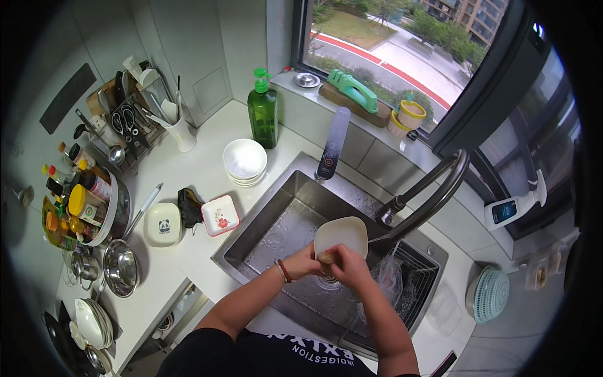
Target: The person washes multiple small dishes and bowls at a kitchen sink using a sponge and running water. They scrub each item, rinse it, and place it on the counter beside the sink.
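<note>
Over the steel sink (268,249), a cream square dish (341,233) is tilted in my left hand (304,263), at its near left edge. My right hand (351,266) presses a small tan scrubber (328,257) against the dish near that same edge. The fingers partly cover the scrubber. Close to the dish's right side is the spout of a curved metal faucet (443,198). Below the hands, the drain (330,282) partly shows on the wet sink floor. To the right, a clear plastic bag (388,278) lies by a black wire rack (417,292).
Left of the sink are a red-rimmed dish (221,216), a panda dish (162,225), stacked white bowls (245,160) and a green pump bottle (263,113). A steel bowl (121,268) and condiment bottles (85,202) stand farther left. A blue colander (492,294) is at the right.
</note>
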Tool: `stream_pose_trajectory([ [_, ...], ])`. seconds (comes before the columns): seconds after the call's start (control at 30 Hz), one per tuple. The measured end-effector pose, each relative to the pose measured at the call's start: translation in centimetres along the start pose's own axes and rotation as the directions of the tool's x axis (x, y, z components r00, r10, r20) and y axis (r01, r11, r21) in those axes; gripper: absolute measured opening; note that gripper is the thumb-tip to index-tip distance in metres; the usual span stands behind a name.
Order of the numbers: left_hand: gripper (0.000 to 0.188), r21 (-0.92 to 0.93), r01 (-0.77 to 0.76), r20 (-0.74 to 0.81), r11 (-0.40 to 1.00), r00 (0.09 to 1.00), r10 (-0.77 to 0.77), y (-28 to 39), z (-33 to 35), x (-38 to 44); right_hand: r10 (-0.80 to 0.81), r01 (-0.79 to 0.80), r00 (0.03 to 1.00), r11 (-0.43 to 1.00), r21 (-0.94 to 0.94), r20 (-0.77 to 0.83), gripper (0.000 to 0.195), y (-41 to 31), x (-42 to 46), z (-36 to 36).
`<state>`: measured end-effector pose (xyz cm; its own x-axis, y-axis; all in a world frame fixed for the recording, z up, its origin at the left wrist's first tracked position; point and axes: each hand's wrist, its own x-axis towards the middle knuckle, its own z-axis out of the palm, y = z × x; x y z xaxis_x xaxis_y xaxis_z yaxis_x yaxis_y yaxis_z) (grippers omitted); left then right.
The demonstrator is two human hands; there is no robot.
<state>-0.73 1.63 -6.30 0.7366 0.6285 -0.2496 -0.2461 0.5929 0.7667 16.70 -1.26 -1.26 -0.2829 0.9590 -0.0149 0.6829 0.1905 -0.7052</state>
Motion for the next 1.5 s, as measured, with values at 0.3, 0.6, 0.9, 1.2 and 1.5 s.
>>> stream_pose_trajectory([
  [0.3, 0.077, -0.06, 0.18, 0.024, 0.982, 0.984, -0.179, -1.1, 1.2, -1.0, -0.109, -0.009, 0.91, 0.96, -0.281, -0.401, 0.027, 1.6, 1.0, -1.7],
  [0.6, 0.067, -0.078, 0.098, 0.021, 0.992, 0.995, -0.096, -1.2, -0.7, -0.3, -0.224, 0.235, 0.951, 0.972, 0.027, -0.212, 0.029, -0.1, 1.0, 1.8],
  [0.9, 0.063, -0.092, 0.077, -0.163, 0.993, 0.982, -0.092, -0.8, -2.6, -1.4, 0.073, 0.019, 0.874, 0.983, 0.184, -0.48, 0.034, 3.1, -1.6, -1.3],
  [1.2, 0.045, -0.365, 0.077, -0.149, 0.928, 0.979, -0.14, -6.0, -3.2, 1.0, 0.177, -0.119, 0.856, 0.982, 0.148, -0.486, 0.054, 4.3, -2.9, -0.7],
  [1.5, 0.028, -0.121, 0.112, -0.391, 0.986, 0.908, -0.151, -5.5, -1.6, 2.9, 0.246, -0.242, 0.93, 0.969, 0.052, -0.274, 0.058, 2.8, -3.7, -1.6],
])
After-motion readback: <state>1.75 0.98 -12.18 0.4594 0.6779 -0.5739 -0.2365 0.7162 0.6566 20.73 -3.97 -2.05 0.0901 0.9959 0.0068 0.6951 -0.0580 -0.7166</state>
